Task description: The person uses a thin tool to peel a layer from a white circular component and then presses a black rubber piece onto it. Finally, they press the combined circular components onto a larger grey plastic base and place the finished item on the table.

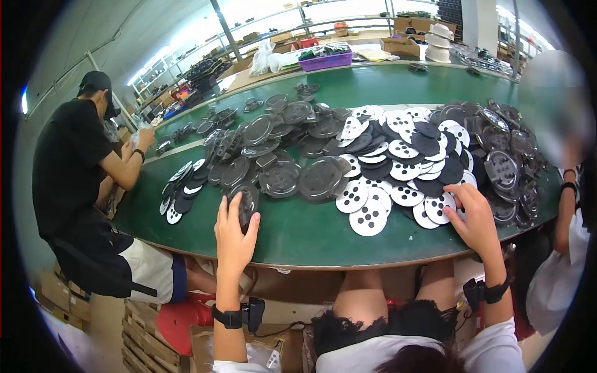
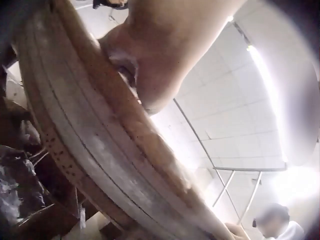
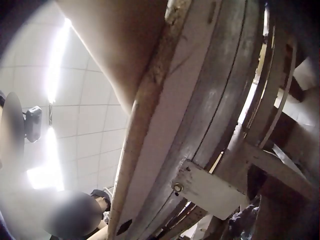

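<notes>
In the head view my left hand (image 1: pixel 236 242) grips a dark round plastic piece (image 1: pixel 249 204) near the table's front edge, thumb on its right side. My right hand (image 1: pixel 476 217) pinches a white disc with black dots (image 1: pixel 439 209) between thumb and fingers, at the front of a loose pile of similar white and black discs (image 1: pixel 404 151). More dark round pieces in glossy, clear-looking plastic (image 1: pixel 278 176) are heaped beyond my left hand. Both wrist views show mostly forearm and table edge, with the fingers hidden.
A green table (image 1: pixel 298 239) spans the front. A small disc stack (image 1: pixel 181 193) lies at left, and another dark heap (image 1: pixel 502 171) at right. A person in black (image 1: pixel 74 168) stands left; another person (image 1: pixel 563 267) is at right. A purple basket (image 1: pixel 326 60) stands behind.
</notes>
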A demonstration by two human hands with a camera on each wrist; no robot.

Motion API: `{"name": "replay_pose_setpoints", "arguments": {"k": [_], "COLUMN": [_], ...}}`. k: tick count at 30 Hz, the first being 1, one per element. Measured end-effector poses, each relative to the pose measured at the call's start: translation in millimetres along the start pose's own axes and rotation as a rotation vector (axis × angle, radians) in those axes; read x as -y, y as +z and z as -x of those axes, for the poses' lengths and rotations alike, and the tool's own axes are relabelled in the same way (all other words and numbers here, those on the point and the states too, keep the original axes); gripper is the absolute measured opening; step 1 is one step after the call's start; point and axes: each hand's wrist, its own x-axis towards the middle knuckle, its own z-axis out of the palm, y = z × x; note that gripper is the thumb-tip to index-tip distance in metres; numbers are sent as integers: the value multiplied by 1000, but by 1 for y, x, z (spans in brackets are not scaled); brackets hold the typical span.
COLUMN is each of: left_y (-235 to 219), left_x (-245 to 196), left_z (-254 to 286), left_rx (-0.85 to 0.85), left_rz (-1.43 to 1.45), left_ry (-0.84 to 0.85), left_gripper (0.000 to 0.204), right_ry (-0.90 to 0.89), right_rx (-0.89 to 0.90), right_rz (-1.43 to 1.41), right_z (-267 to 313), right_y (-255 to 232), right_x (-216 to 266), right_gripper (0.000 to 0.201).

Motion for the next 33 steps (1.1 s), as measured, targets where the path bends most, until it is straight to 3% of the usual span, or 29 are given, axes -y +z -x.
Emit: {"name": "replay_pose_setpoints", "arguments": {"k": [2,6,10,12,15,18,20,22,24,28,30,33], "left_y": [-2,6,6,8,16,15,10,0,-8,-26,-30,-13], "left_x": [1,-14,-34,-43,-43,-38,-27,-18,-20,-42,-65,-97], "left_z": [-5,-5,3,8,3,-11,-18,-26,-28,-35,-41,-52], "left_rx": [82,40,34,61,30,96,47,216,101,105,155,457], "left_rz": [36,2,73,149,-74,-293,-222,-71,-174,-476,-445,72], "left_ry": [92,95,136,79,165,105,164,176,193,162,232,480], "left_gripper": [49,45,62,73,79,76,74,73,73,78,75,67], "right_ry": [-5,-7,-16,-12,-20,-34,-37,-53,-56,-60,-35,-19], "right_rx": [9,12,9,7,27,45,43,50,45,47,82,108], "right_rz": [13,13,21,1,20,36,37,28,35,35,40,52], "right_z": [-1,-1,-1,-1,-2,-2,-3,-3,-4,-4,-4,-4], "right_y": [-1,-2,-1,0,-1,-1,0,0,0,-1,-3,-7], "right_x": [0,1,-1,-1,2,3,2,-1,0,-2,-2,-2], "right_gripper": [30,30,31,32,34,34,35,36,36,35,35,35]}}
